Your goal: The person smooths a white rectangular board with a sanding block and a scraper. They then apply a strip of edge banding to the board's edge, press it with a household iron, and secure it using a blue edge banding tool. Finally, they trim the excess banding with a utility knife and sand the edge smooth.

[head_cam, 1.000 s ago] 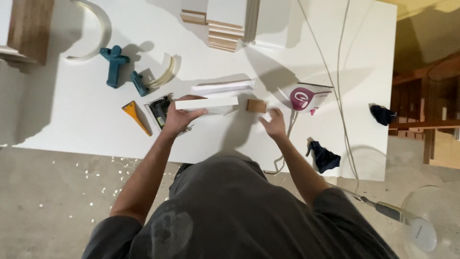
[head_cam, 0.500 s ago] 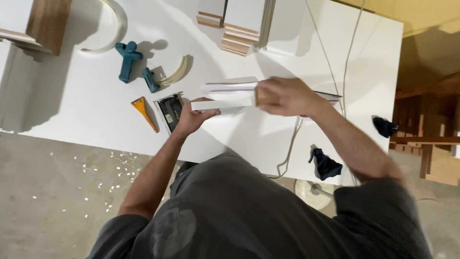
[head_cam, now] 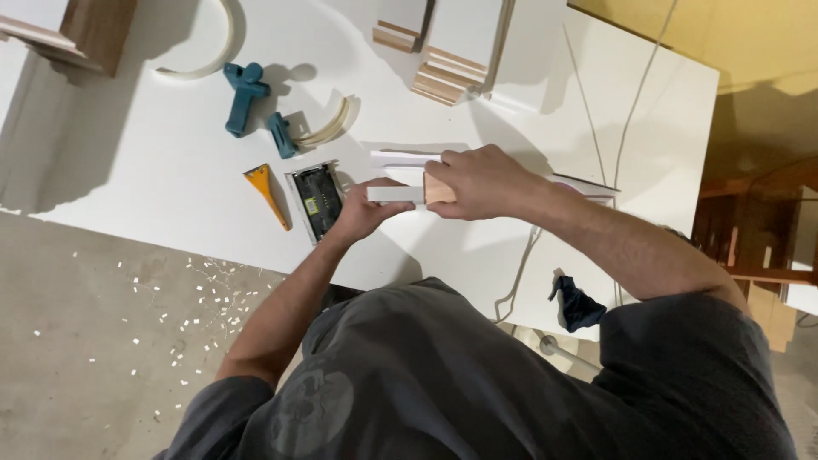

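My left hand (head_cam: 365, 215) grips the near end of a short white strip (head_cam: 394, 194) and holds it just above the white table (head_cam: 153, 187). My right hand (head_cam: 481, 181) is closed over a small wooden block (head_cam: 438, 189) pressed against the strip, right beside the left hand's fingertips. Most of the block is hidden by the fingers. Just behind the hands a second white strip (head_cam: 400, 158) lies on the table.
Left of the hands lie a black and silver tool (head_cam: 315, 201), a yellow scraper (head_cam: 266, 192), two teal clamps (head_cam: 243, 95) and curved white trim (head_cam: 331, 128). Stacked boards (head_cam: 460, 51) stand at the back. Cables (head_cam: 630, 102) run along the right; a dark cloth (head_cam: 579, 302) hangs off the front edge.
My right hand has moved left along the strip with the wooden block, from its right end to close beside my left hand. My left hand has stayed put.
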